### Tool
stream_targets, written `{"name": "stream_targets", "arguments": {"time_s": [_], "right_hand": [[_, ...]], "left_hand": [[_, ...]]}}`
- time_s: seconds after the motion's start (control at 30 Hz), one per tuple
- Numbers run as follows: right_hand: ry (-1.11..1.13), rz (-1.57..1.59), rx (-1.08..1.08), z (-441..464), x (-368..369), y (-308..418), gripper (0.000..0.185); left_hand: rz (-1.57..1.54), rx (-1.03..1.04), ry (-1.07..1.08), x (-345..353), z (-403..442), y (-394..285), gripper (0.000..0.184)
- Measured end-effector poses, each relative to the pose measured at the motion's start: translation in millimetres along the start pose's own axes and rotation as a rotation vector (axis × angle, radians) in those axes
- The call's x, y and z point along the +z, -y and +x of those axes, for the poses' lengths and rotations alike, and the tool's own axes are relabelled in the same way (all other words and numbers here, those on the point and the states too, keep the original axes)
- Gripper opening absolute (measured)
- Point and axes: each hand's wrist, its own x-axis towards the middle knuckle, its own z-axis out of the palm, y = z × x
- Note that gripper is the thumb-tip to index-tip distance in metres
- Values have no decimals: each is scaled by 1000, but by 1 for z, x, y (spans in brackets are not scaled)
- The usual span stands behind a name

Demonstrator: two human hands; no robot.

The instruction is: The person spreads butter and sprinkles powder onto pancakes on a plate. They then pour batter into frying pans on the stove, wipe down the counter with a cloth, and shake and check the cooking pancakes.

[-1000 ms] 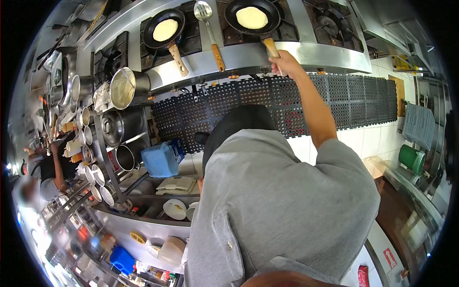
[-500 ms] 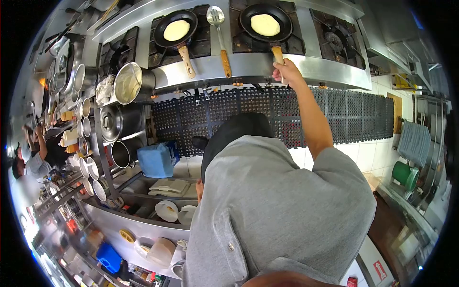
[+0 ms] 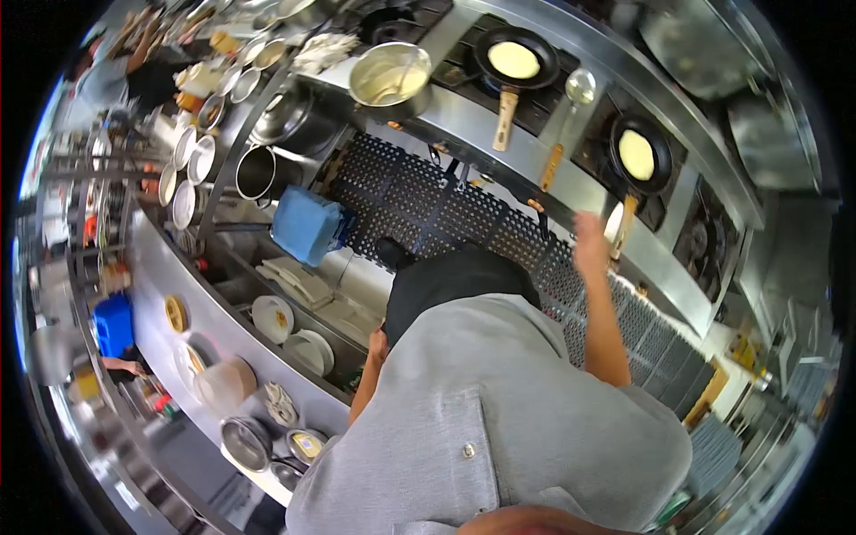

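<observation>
My right hand [image 3: 590, 245] is raised beside the wooden handle of the right frying pan [image 3: 664, 147], apart from it. It is blurred, its fingers stretched out with nothing visible in them. A pale round of batter [image 3: 636, 155] lies in that pan. The left frying pan [image 3: 547, 75] holds a similar round of batter [image 3: 514, 60]. Between the pans rests a slotted metal turner [image 3: 580, 86] with a wooden handle. Low at my side, my left hand [image 3: 379, 346] is near my black clothing; its fingers are mostly hidden.
A metal pot [image 3: 389, 78] with pale batter and a utensil stands left of the pans. Behind me are a steel counter [image 3: 201, 299] and stacked white bowls [image 3: 309, 352]. A blue container [image 3: 306, 225] stands by the black floor mat [image 3: 499, 236]. A co-worker [image 3: 111, 85] is far left.
My right hand has let go of the right pan's handle and drawn back beside it. The view has turned, so the stove now slants down to the right. Both pans stay on their burners.
</observation>
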Motion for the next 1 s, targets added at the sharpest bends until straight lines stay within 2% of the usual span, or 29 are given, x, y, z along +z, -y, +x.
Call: {"name": "stream_targets", "arguments": {"time_s": [0.03, 0.07, 0.1, 0.13, 0.17, 0.27, 0.37, 0.43, 0.5, 0.53, 0.57, 0.6, 0.63, 0.67, 0.7, 0.73, 0.77, 0.8, 0.87, 0.9, 0.93, 1.0], "right_hand": [[383, 81, 30, -16, 11, 24, 28], [551, 66, -290, -33, 52, 3, 42], [989, 208, -201, -55, 91, -27, 53], [1197, 507, 245, -71, 101, -14, 54], [994, 540, 124, -74, 94, 9, 43], [1094, -29, -40, -66, 124, -24, 37], [1176, -409, -154, -35, 146, -42, 32], [1208, -626, -198, -14, 168, -36, 29], [1216, -793, -215, 8, 197, -19, 26], [1011, -322, -423, 16, 207, -7, 23], [1019, -333, -456, 24, 225, 8, 23], [1085, -423, -631, 34, 247, 24, 24], [1145, -517, -806, 40, 269, 46, 26], [1144, -630, -871, 34, 278, 99, 25], [1160, -617, -854, 28, 296, 144, 23], [1178, -608, -832, 25, 313, 174, 21], [1250, -567, -951, 30, 338, 189, 17], [1293, -461, -855, 33, 371, 194, 15], [1250, -440, -1110, 22, 406, 246, 16], [1237, -448, -1127, 16, 423, 266, 17], [1303, -484, -998, 1, 427, 300, 16], [1332, -414, -1103, -14, 453, 318, 12]], "left_hand": [[-85, -41, -4, 6, -4, -1, 35], [-194, -81, -11, 14, -8, 0, 36], [-331, -136, -19, 20, -14, -3, 36], [-476, -192, -33, 27, -19, -8, 37], [-642, -263, -53, 32, -28, -20, 37], [-1131, -501, -101, 32, -67, -78, 39], [-1402, -598, -196, 10, -84, -78, 40], [-1195, -662, -61, 16, -75, -46, 44], [-953, -518, -128, 1, -72, -34, 30], [-858, -450, -209, -14, -73, -39, 30], [-754, -385, -295, -41, -85, -57, 30], [-784, -385, -314, -68, -94, -74, 30], [-698, -291, -438, -96, -102, -92, 34], [-607, -201, -562, -117, -104, -103, 37], [-634, -203, -582, -131, -101, -105, 37], [-530, -131, -683, -142, -98, -105, 39], [-418, -64, -780, -153, -96, -104, 42], [-439, -72, -792, -165, -95, -102, 42], [-471, -42, -799, -188, -95, -97, 42], [-483, -49, -804, -195, -95, -93, 42], [-535, -42, -820, -200, -96, -89, 42], [-632, -39, -837, -206, -101, -80, 39]]}}
